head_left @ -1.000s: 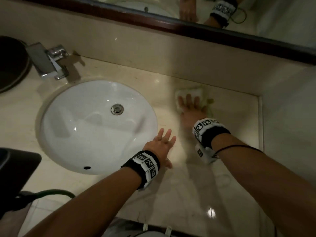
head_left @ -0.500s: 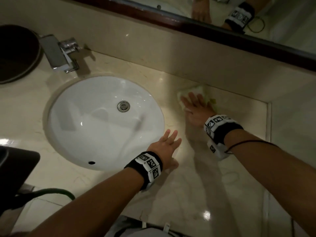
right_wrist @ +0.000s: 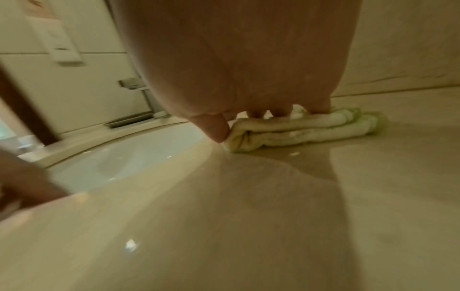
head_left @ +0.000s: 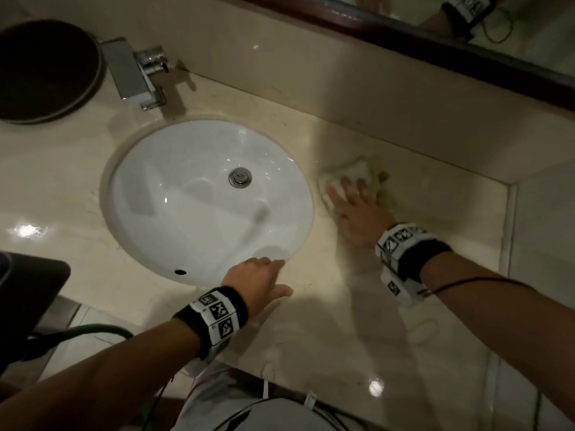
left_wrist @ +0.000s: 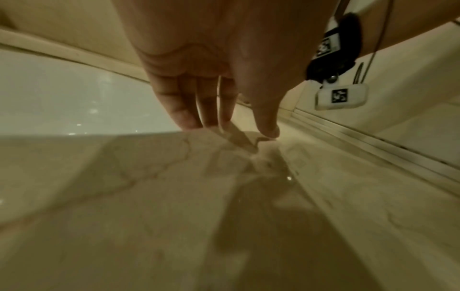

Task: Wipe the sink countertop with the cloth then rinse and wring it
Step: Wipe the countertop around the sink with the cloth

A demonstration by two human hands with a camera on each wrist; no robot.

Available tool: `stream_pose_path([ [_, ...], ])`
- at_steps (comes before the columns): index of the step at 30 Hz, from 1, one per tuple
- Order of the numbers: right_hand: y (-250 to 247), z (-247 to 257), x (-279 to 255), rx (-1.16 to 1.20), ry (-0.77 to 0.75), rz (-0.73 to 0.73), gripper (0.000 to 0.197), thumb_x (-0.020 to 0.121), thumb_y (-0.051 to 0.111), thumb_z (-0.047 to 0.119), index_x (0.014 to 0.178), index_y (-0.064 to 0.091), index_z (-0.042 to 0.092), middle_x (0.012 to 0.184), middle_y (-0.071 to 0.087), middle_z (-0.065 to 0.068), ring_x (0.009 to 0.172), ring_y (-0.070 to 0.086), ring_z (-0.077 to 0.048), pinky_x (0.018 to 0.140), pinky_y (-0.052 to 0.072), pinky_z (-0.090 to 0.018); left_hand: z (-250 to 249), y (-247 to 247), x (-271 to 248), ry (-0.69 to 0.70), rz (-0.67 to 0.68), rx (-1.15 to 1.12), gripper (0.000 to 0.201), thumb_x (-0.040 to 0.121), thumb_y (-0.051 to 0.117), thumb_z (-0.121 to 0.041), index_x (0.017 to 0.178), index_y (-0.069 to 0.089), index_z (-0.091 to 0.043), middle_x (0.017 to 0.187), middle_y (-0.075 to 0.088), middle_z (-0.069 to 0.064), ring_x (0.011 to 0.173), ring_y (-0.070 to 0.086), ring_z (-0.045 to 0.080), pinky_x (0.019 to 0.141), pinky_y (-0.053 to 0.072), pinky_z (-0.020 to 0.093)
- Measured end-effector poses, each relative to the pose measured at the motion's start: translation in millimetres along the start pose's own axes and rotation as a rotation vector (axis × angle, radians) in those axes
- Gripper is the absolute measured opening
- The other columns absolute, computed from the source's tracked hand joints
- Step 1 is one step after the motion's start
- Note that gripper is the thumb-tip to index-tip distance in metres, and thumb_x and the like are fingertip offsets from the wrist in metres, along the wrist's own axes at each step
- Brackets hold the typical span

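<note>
A folded pale cloth with a green edge [head_left: 354, 172] [right_wrist: 298, 132] lies on the beige marble countertop [head_left: 342, 321] just right of the white oval basin [head_left: 205, 200]. My right hand [head_left: 357, 206] presses flat on the cloth with spread straight fingers; its thumb [right_wrist: 215, 128] touches the cloth's left end. My left hand [head_left: 261, 278] [left_wrist: 224, 122] rests on the counter at the basin's near rim, fingers straight, holding nothing.
A chrome faucet [head_left: 140, 76] stands behind the basin. A dark round bin [head_left: 43, 70] sits at the far left. The backsplash [head_left: 342, 98] and mirror frame [head_left: 435, 48] run along the back; a side wall [head_left: 544, 244] closes the right. A dark object [head_left: 25, 300] and cable lie at lower left.
My right hand has slid the cloth leftwards toward the basin edge. The left hand has shifted a little left along the basin's near rim. The head view has tilted.
</note>
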State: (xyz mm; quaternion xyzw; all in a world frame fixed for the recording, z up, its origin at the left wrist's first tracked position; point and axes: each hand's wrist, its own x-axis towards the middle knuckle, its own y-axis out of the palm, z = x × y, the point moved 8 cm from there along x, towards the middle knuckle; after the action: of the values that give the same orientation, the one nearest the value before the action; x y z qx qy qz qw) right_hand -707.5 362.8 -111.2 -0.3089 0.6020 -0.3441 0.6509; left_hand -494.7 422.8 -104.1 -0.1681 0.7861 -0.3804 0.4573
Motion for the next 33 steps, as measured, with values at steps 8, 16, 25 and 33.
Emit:
stream_pose_path([
  [8,29,39,-40,-0.114,-0.206,0.039,0.060,0.103,0.024,0.026,0.152,-0.009,0.040,0.161,-0.020,0.003,0.148,-0.015,-0.031,0.116,0.003,-0.059,3,6,7,0.006,0.060,0.016,0.067,0.088,0.048,-0.064,0.141,0.042,-0.023,0.122,0.056,0.002,0.111,0.053,0.026,0.087,0.048,0.038],
  [16,-10,14,23,0.004,-0.074,0.010,0.055,0.104,0.021,0.038,0.151,-0.007,0.043,0.162,-0.016,0.007,0.149,-0.013,-0.029,0.115,0.001,-0.059,5,8,8,-0.012,0.056,0.008,0.064,0.088,0.049,-0.064,0.137,0.045,-0.023,0.119,0.057,0.002,0.109,0.054,0.026,0.086,0.049,0.040],
  [25,29,64,-41,-0.065,-0.173,0.043,0.071,0.097,0.033,0.014,0.153,-0.006,0.036,0.161,-0.021,-0.001,0.147,-0.018,-0.034,0.114,-0.002,-0.063,9,9,9,-0.024,0.033,0.002,0.067,0.084,0.051,-0.068,0.134,0.049,-0.023,0.112,0.059,0.001,0.103,0.057,0.025,0.084,0.049,0.039],
  [33,61,72,-68,-0.098,-0.326,0.013,0.066,0.102,0.031,0.020,0.151,-0.006,0.043,0.161,-0.019,0.009,0.148,-0.018,-0.025,0.118,-0.003,-0.057,6,8,6,-0.023,0.018,0.037,0.069,0.087,0.048,-0.066,0.143,0.040,-0.026,0.119,0.057,0.003,0.108,0.055,0.026,0.084,0.048,0.036],
])
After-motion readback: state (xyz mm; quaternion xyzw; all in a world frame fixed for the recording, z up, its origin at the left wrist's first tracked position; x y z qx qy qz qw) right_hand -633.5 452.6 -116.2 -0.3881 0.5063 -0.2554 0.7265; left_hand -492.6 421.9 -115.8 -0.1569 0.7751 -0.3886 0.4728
